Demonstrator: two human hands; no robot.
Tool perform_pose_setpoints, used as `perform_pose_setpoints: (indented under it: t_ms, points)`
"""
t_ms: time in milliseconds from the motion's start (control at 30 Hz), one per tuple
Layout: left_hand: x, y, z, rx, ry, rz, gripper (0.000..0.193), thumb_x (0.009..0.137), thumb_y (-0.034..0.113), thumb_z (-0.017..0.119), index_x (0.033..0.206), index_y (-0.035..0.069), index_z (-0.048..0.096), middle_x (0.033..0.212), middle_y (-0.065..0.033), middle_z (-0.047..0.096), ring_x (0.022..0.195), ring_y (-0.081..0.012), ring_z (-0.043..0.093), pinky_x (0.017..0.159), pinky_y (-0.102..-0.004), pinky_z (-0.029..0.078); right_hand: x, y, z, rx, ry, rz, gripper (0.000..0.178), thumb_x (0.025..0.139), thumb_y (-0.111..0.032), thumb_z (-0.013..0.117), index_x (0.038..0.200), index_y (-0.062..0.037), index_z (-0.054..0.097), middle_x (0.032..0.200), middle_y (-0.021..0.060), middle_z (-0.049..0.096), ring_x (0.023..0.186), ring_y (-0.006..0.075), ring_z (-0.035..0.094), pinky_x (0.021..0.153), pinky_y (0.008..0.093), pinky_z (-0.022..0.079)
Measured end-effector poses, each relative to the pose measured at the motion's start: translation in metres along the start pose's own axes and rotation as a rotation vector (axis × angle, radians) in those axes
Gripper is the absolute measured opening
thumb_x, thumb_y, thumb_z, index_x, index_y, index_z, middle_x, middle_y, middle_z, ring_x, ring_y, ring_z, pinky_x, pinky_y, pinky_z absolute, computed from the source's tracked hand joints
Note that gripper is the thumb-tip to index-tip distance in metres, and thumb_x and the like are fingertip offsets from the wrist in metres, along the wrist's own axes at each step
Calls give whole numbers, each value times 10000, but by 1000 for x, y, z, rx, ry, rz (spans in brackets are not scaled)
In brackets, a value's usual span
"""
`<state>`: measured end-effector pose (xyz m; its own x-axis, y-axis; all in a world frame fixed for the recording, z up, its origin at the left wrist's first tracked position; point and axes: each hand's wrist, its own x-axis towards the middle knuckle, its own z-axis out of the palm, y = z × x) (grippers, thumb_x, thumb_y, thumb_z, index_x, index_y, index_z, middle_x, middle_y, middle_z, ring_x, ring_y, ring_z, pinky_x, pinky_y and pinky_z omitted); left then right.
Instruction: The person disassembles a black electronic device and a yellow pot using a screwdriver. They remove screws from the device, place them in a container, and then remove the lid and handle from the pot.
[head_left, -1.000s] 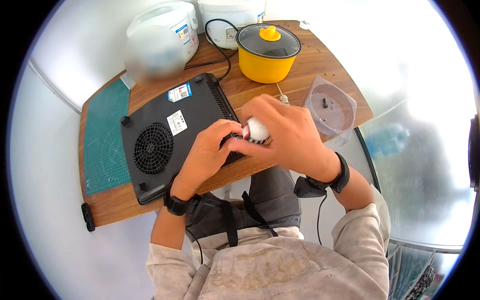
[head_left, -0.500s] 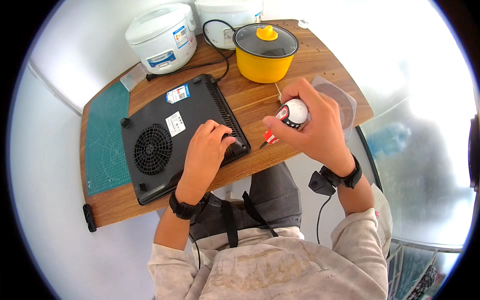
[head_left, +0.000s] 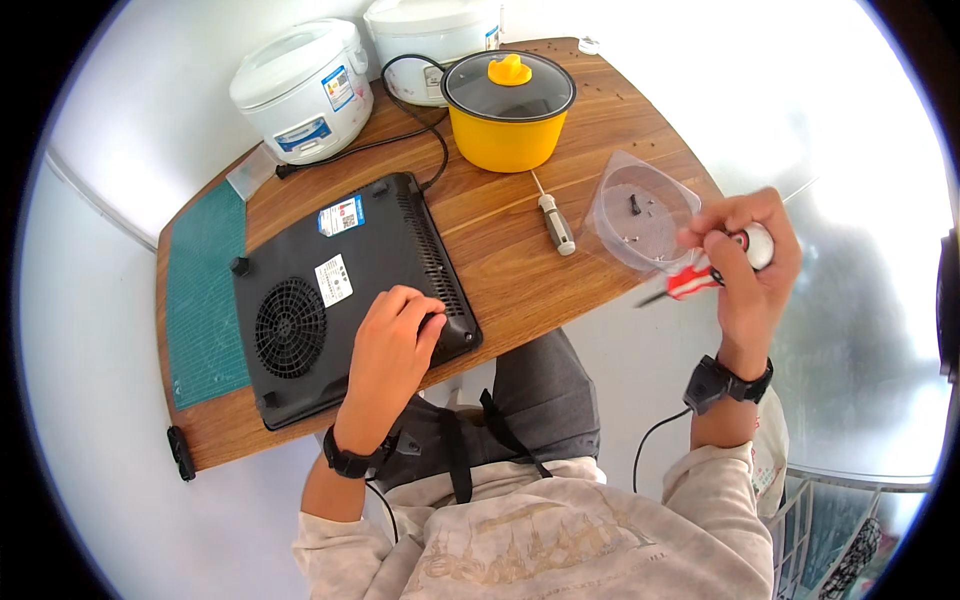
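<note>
the left hand [head_left: 390, 345], fingers half-curled, lies over the vented side of the upturned black induction cooktop [head_left: 375, 255] on the wooden table [head_left: 500, 270]; i cannot tell whether it grips anything. the right hand [head_left: 752, 275] wraps a ball-handled screwdriver [head_left: 692, 283].

Red-and-white screwdriver [head_left: 692, 281] now farther right, near tray [head_left: 612, 192]

the wood-grain desk [head_left: 500, 265]'s pretty packed tbh, with two white rice cookers [head_left: 300, 90] at the back, a lidded yellow pot [head_left: 505, 142] near them, a green mat [head_left: 203, 310] on the left, a flat black appliance [head_left: 365, 255], a grey-handled screwdriver [head_left: 556, 224] and a clear plastic tub [head_left: 662, 225].
</note>
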<state>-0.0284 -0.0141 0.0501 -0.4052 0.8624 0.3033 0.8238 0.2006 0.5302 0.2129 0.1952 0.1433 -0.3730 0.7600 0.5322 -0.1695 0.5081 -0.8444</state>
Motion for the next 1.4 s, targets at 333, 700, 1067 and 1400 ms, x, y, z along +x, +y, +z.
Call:
perform_pose_setpoints:
  t_ms: [333, 700, 1067, 1400]
  points:
    - [-13, 5, -17, -22, -88, -63, 113, 813, 35, 724, 924, 27, 703, 951, -82, 620, 881, -273, 616, 764, -369, 507, -10, 47, 27, -266, -624, 110, 78, 817, -3, 646, 894, -14, 657, 800, 116, 683, 718, 281, 675, 680, 327, 526]
    - [-108, -10, -49, -112, 163, -447, 67, 872, 55, 706, 925, 16, 692, 888, -108, 684, 786, -197, 662, 678, -296, 512, -41, 117, 94, -117, -919, 218, 415, 852, -78, 645, 1259, -44, 573, 802, 164, 710, 767, 383, 686, 677, 413, 544]
    - [-147, -44, -16, -1233, 42, -963, 737, 998, 680, 385, 1360, 51, 512, 1225, -169, 665, 1089, -296, 682, 806, -411, 604, -55, 93, 128, -208, -1177, 141, 845, 795, -90, 622, 1577, -170, 311, 610, 211, 605, 573, 433, 618, 596, 492, 524]
    - [-123, -36, -5, -1180, 240, -1114, 583, 987, 512, 593, 1269, 4, 559, 1143, -146, 689, 1002, -246, 714, 667, -335, 626, -41, 89, 123, -322, -1251, 14, 813, 794, -104, 619, 1561, -140, 350, 595, 215, 595, 566, 433, 614, 596, 498, 528]
